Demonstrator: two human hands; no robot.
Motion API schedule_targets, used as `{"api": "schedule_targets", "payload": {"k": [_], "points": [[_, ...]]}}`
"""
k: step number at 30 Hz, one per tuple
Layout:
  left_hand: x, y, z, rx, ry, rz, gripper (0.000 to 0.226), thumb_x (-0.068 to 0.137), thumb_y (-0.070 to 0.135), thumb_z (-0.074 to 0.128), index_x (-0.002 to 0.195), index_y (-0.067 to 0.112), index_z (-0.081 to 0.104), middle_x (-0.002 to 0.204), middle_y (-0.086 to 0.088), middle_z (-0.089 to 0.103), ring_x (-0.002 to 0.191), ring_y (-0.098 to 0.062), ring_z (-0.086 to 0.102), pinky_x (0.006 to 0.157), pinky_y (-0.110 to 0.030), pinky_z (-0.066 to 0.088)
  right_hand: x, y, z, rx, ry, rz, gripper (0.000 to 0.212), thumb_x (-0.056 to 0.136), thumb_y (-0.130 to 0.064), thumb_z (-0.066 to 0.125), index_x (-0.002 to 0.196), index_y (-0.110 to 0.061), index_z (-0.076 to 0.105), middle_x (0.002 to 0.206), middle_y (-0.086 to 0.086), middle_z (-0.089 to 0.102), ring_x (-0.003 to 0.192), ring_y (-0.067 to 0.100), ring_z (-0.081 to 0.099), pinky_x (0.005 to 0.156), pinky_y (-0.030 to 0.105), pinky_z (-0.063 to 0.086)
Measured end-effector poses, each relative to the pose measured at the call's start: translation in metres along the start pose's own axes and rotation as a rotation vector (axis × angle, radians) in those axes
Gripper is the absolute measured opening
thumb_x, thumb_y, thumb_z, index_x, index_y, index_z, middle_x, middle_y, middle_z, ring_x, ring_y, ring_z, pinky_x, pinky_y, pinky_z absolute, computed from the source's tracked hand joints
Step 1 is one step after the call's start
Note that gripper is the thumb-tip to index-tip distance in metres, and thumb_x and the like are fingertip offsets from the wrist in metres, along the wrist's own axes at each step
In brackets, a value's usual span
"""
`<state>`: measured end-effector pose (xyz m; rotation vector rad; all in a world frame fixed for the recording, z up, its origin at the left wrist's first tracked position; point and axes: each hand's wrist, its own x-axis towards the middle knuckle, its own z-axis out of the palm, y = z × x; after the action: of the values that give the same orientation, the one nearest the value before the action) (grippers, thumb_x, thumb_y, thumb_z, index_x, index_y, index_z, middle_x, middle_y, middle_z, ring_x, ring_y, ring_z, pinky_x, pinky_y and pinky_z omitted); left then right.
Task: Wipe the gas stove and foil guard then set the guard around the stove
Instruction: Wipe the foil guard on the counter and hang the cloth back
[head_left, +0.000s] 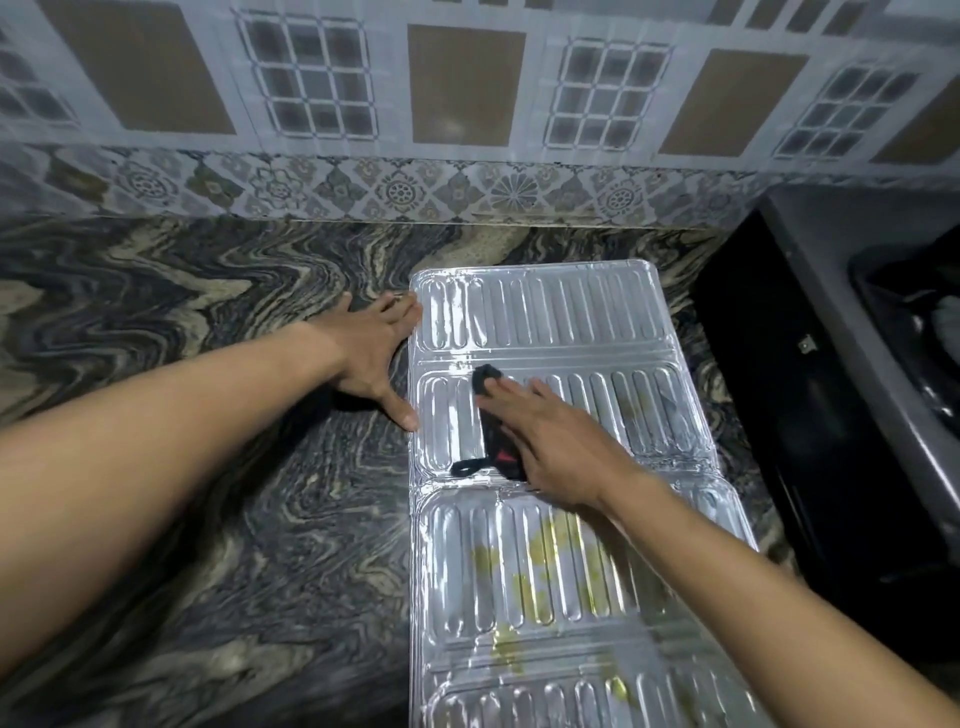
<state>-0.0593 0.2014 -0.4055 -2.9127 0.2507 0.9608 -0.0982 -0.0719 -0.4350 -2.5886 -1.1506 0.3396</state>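
**Foil guard flat on the surface, cloth under the right grip**

I see a dark surface with swirling marble veins, running back to a wall of patterned grey and brown tiles.

My left hand lies palm down on the bare surface. Its grip is spread and holds nothing. The fingers are straight, and the fingertips and thumb tip touch the left edge of the foil guard.

Just right of that grip the guard lies unfolded and flat, ribbed side up, its panels running from the wall toward me.

On the middle panel my right hand presses a black cloth down with flat, straight fingers, not pinching it. The cloth pokes out past the fingertips and beside the palm, on the side toward the left hand.

On the panel nearer me than this grip there are yellowish stains.

Right of the right grip, beyond the guard's far edge, sits the black gas stove, apart from the guard and cut off by the frame.
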Motion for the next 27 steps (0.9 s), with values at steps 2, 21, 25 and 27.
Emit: {"api": "schedule_targets", "payload": {"k": [2, 21, 25, 27], "points": [[-0.001, 0.002, 0.0, -0.002, -0.005, -0.008, 0.161, 0.038, 0.095, 0.061, 0.152, 0.02, -0.024, 0.16, 0.005, -0.029, 0.15, -0.018, -0.021, 0.118, -0.056, -0.009, -0.016, 0.016, -0.003, 0.008, 0.062, 0.132, 0.05, 0.106, -0.022, 0.035, 0.155, -0.024, 0.026, 0.161, -0.007, 0.012, 0.145, 0.005, 0.001, 0.109, 0.016, -0.02], [-0.061, 0.079, 0.063, -0.198, 0.07, -0.096, 0.15, 0.04, 0.102, 0.038, 0.155, 0.023, -0.018, 0.159, 0.01, -0.028, 0.151, -0.02, -0.017, 0.116, -0.062, -0.005, -0.04, 0.072, -0.014, 0.018, 0.182, 0.454, 0.047, 0.105, -0.026, 0.036, 0.149, -0.008, 0.036, 0.16, 0.015, 0.029, 0.149, 0.029, 0.02, 0.121, 0.045, 0.014], [-0.06, 0.076, 0.064, -0.195, 0.06, -0.108, 0.149, 0.043, 0.101, 0.043, 0.155, 0.025, -0.018, 0.159, 0.012, -0.027, 0.151, -0.022, -0.017, 0.116, -0.064, -0.006, -0.047, 0.077, -0.026, 0.047, 0.102, 0.531, 0.049, 0.103, -0.012, 0.034, 0.152, -0.007, 0.032, 0.162, 0.012, 0.024, 0.15, 0.026, 0.019, 0.119, 0.039, 0.022], [-0.06, 0.076, 0.065, -0.192, 0.064, -0.106, 0.148, 0.044, 0.101, 0.045, 0.155, 0.025, -0.018, 0.16, 0.012, -0.027, 0.151, -0.021, -0.017, 0.116, -0.065, -0.005, -0.052, 0.073, -0.036, 0.025, 0.036, 0.549, 0.048, 0.1, -0.008, 0.035, 0.149, -0.008, 0.038, 0.16, 0.012, 0.028, 0.147, 0.029, 0.027, 0.115, 0.041, 0.029]]}}
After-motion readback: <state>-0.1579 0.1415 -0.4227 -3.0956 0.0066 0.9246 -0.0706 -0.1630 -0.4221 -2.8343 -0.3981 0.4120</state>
